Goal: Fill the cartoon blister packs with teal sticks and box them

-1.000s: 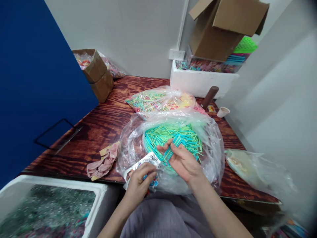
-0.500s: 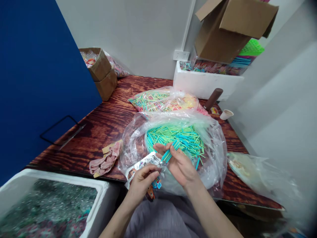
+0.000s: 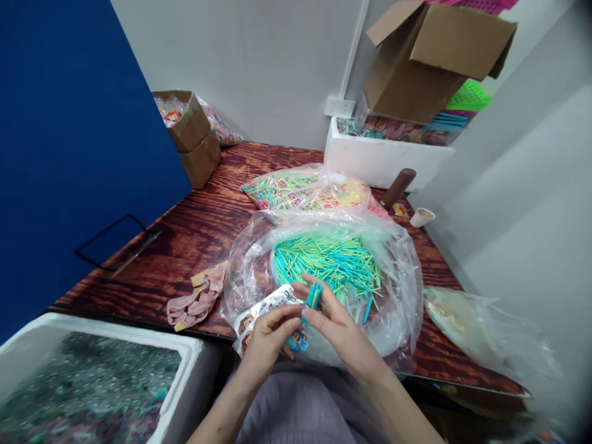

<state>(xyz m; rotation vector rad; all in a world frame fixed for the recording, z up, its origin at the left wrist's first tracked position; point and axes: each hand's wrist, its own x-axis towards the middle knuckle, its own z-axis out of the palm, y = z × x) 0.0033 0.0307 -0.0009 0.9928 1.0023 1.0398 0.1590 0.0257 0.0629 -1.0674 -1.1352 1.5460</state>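
Note:
My right hand (image 3: 337,327) pinches a small bundle of blue sticks (image 3: 314,294) upright, just in front of an open clear plastic bag (image 3: 398,277) holding a pile of green and blue sticks (image 3: 330,259). My left hand (image 3: 266,339) is closed on a printed packet with cartoon pictures (image 3: 263,308), its fingertips meeting the right hand's at the base of the sticks. Both hands hover over the table's near edge, above my lap.
A second bag of mixed coloured sticks (image 3: 305,188) lies behind. Pink gloves (image 3: 198,299) rest on the wooden table (image 3: 203,228). White foam boxes stand at near left (image 3: 111,345) and far back (image 3: 383,160); cardboard boxes (image 3: 189,135), a paper cup (image 3: 422,217) and another plastic bag (image 3: 481,333) surround.
My right hand drew back from the stick pile toward the left hand, turning the blue sticks from slanted to upright. The left hand rose slightly with the packet.

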